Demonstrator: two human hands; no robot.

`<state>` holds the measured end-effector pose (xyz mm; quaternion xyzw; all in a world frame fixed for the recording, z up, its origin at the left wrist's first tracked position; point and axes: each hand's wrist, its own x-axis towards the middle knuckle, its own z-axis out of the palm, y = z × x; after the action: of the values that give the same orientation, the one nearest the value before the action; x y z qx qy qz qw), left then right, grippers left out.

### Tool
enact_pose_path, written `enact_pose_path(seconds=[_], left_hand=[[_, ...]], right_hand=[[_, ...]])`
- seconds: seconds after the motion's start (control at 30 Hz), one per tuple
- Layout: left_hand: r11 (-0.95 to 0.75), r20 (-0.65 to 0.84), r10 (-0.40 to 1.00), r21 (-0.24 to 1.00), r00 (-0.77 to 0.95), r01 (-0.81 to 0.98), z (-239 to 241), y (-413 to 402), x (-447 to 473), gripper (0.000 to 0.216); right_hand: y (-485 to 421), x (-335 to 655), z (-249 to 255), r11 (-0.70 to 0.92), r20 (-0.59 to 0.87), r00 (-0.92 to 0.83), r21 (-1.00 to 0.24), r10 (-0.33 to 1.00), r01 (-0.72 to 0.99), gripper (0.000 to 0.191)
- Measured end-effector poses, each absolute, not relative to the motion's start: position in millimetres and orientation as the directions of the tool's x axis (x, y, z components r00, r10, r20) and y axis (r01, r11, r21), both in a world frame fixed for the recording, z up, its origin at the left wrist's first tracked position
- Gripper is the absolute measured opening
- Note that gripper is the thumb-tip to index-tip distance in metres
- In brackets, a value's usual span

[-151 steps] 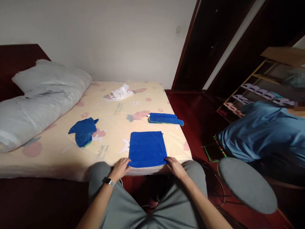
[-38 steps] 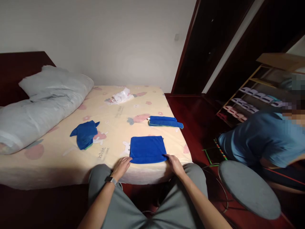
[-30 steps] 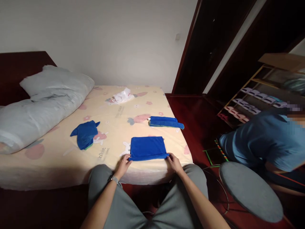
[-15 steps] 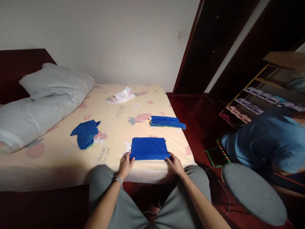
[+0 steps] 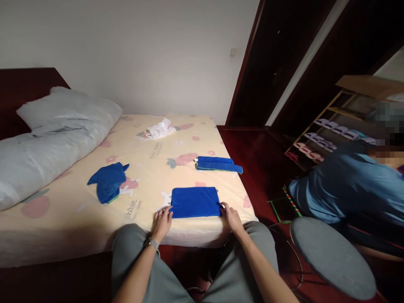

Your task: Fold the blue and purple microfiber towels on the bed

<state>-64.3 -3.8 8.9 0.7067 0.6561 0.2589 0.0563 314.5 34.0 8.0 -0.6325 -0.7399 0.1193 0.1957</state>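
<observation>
A blue cloth [image 5: 195,202], folded into a flat rectangle, lies on the near edge of the bed [image 5: 151,168]. My left hand [image 5: 162,222] grips its near left corner. My right hand [image 5: 230,216] grips its near right corner. Farther back on the right lies a blue cloth folded into a narrow strip [image 5: 218,164]. A crumpled blue cloth [image 5: 107,186] sits to the left on the printed sheet.
A grey pillow and duvet [image 5: 47,134] fill the bed's left side; a white plastic bag [image 5: 160,128] lies near the wall. A round grey stool [image 5: 331,256] stands to my right. A person in a blue shirt [image 5: 344,189] crouches by a shoe rack [image 5: 334,130].
The flat blue cloth went from a large square to a shorter rectangle as both hands brought its near edge away from me. The person in blue shifted slightly.
</observation>
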Motion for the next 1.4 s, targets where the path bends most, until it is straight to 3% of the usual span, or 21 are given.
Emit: enact_pose_path(seconds=[0.2, 0.4, 0.6, 0.73, 1.13, 1.3, 1.4], left_hand=[[-0.175, 0.339, 0.94, 0.393, 0.035, 0.903, 15, -10, -64, 0.029], [-0.142, 0.376, 0.927, 0.348, 0.001, 0.927, 27, -16, -57, 0.032], [-0.516, 0.303, 0.844, 0.243, 0.441, 0.821, 43, -21, -19, 0.053], [-0.586, 0.237, 0.808, 0.235, 0.539, 0.776, 34, -19, -14, 0.058], [-0.512, 0.195, 0.859, 0.354, 0.473, 0.783, 24, -6, -70, 0.055], [-0.376, 0.25, 0.925, 0.495, 0.286, 0.784, 13, 3, -75, 0.055], [-0.297, 0.23, 0.954, 0.617, 0.194, 0.728, 10, 5, -78, 0.049]], right_hand=[[31, 313, 6, 0.274, 0.208, -0.207, -0.383, 0.956, 0.882, 0.029], [28, 308, 15, 0.225, 0.301, -0.125, -0.323, 0.945, 0.919, 0.029], [12, 271, 28, 0.538, 0.333, -0.435, -0.347, 0.837, 0.768, 0.05], [4, 256, 17, 0.622, 0.279, -0.556, -0.324, 0.783, 0.713, 0.062], [25, 316, -3, 0.521, 0.197, -0.483, -0.378, 0.853, 0.766, 0.057], [31, 313, -6, 0.481, 0.274, -0.396, -0.444, 0.876, 0.756, 0.059], [33, 309, -6, 0.421, 0.295, -0.304, -0.547, 0.906, 0.724, 0.057]])
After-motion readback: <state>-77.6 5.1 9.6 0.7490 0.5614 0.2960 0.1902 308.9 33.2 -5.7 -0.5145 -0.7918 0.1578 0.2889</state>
